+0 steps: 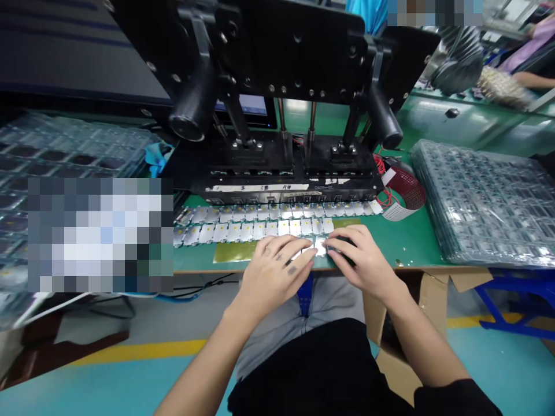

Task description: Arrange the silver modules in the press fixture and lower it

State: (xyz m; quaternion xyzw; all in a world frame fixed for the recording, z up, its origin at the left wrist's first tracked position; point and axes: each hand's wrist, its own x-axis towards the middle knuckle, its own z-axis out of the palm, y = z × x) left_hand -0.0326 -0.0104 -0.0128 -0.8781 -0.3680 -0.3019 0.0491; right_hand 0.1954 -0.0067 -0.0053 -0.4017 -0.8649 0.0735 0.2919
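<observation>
Two rows of silver yellow-dotted rectangular modules lying on a green bench top, ranked along the front of a black press fixture, apparently to keep them within easy reach. Left hand: fingers curled down at the near row's right end, grip unclear. Right hand: curled around a small dark object, seemingly gripping it against the same row. Also present: a plastic-wrapped tray stack at right, set aside from the work area.
</observation>
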